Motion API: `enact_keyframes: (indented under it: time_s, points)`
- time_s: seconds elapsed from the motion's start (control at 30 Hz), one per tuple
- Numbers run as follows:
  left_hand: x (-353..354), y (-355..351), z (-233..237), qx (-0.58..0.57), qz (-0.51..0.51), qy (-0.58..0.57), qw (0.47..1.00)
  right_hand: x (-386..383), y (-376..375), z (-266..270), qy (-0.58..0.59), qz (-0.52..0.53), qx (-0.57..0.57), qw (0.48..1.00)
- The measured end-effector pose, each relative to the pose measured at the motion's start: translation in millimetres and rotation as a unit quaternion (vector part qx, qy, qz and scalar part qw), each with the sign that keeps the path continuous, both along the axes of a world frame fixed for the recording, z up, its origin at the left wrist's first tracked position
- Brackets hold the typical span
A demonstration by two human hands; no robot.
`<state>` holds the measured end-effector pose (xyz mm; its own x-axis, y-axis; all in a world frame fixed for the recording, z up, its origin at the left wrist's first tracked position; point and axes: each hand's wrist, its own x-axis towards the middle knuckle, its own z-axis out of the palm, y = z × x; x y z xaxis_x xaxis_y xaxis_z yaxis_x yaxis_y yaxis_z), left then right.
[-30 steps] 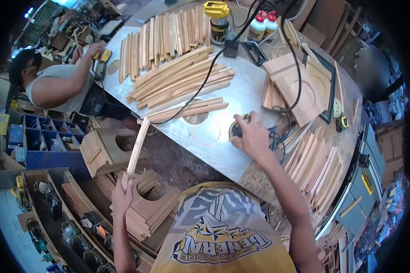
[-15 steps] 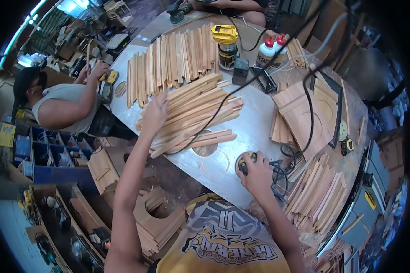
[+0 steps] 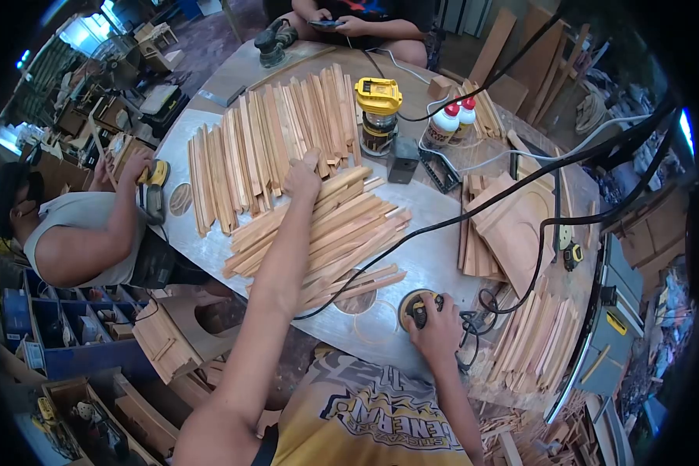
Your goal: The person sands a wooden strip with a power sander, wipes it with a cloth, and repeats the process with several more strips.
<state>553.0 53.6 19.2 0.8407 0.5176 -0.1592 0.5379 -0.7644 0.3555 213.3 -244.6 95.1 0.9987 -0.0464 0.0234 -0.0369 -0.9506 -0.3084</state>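
Observation:
My left hand (image 3: 301,177) reaches over the nearer pile to the near ends of a row of wooden strips (image 3: 268,128). Its fingers are bent closed around a strip's end, partly hidden by the hand. Below the forearm lies the nearer pile of wooden strips (image 3: 349,221), stacked at a slant. My right hand (image 3: 436,330) is wrapped over a black and yellow sander (image 3: 418,309), which rests on the metal tabletop (image 3: 435,225) near the front edge.
Black cables (image 3: 474,213) cross above the table. A yellow-topped router (image 3: 378,116), glue bottles (image 3: 444,124), wooden panels (image 3: 512,225) and more strips (image 3: 536,342) stand or lie around. A co-worker (image 3: 85,225) holds a sander at left; another person's hands (image 3: 342,25) hold a phone.
My left hand has moved from the nearer pile's left end up and right to the far row of strips. The right hand stays on the sander. The view has shifted.

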Motion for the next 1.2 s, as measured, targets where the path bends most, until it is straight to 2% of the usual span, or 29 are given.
enact_keyframes:
  time_s: [0.23,0.37,0.4,0.43,0.47,0.5,0.6,0.67,0.7,0.77,0.83,0.87,0.9,0.93,1.0,1.03,1.07,1.13,1.17,1.2]
  points:
    - [1,2,-1,-0.084,0.101,-0.029,0.991,9,-11,5,-0.001,0.020,0.027,0.999]
    - [-24,28,2,-0.048,0.089,-0.045,0.994,8,-29,1,-0.002,0.005,0.031,1.000]
    - [-30,48,-5,-0.204,0.061,-0.073,0.974,9,-33,0,-0.013,0.008,0.023,1.000]
    - [-37,61,-4,-0.351,0.031,-0.102,0.930,9,-38,-3,-0.020,0.019,0.034,0.999]
    - [-61,68,8,-0.514,0.068,-0.106,0.848,8,-42,-6,-0.020,0.025,0.043,0.999]
    - [-98,73,21,-0.660,0.104,-0.110,0.736,9,-46,-9,-0.046,0.034,0.063,0.996]
    - [-216,52,60,-0.614,0.138,-0.181,0.756,16,-52,-13,-0.061,0.054,0.117,0.990]
    - [-308,17,87,-0.610,0.119,-0.228,0.749,22,-52,-20,-0.167,0.064,0.240,0.954]
    - [-350,3,94,-0.622,0.093,-0.239,0.740,23,-43,-14,-0.137,0.074,0.332,0.930]
    - [-415,-27,105,-0.592,0.065,-0.225,0.771,18,-6,2,-0.071,0.062,0.603,0.792]
    - [-466,-61,109,-0.581,0.091,-0.218,0.779,15,27,-2,0.042,0.134,0.755,0.640]
    - [-490,-77,112,-0.569,0.117,-0.212,0.786,12,37,7,0.064,0.139,0.757,0.636]
    - [-508,-93,116,-0.539,0.109,-0.194,0.812,9,46,23,0.141,0.148,0.817,0.539]
    - [-527,-96,114,-0.514,0.067,-0.126,0.846,4,53,29,0.218,0.150,0.861,0.434]
    - [-546,-110,115,-0.511,0.086,-0.121,0.847,2,55,13,0.299,0.145,0.840,0.429]
    - [-557,-106,106,-0.508,0.075,-0.168,0.841,-1,54,9,0.346,0.144,0.822,0.428]
    - [-570,-99,94,-0.478,0.108,-0.216,0.845,-9,52,12,0.358,0.149,0.814,0.432]
    - [-586,-82,90,-0.508,0.192,-0.162,0.824,-25,48,28,0.402,0.129,0.769,0.479]
    - [-588,-81,81,-0.512,0.196,-0.166,0.819,-36,50,37,0.405,0.145,0.758,0.490]
    - [-589,-82,69,-0.488,0.180,-0.148,0.841,-50,56,36,0.405,0.144,0.754,0.497]
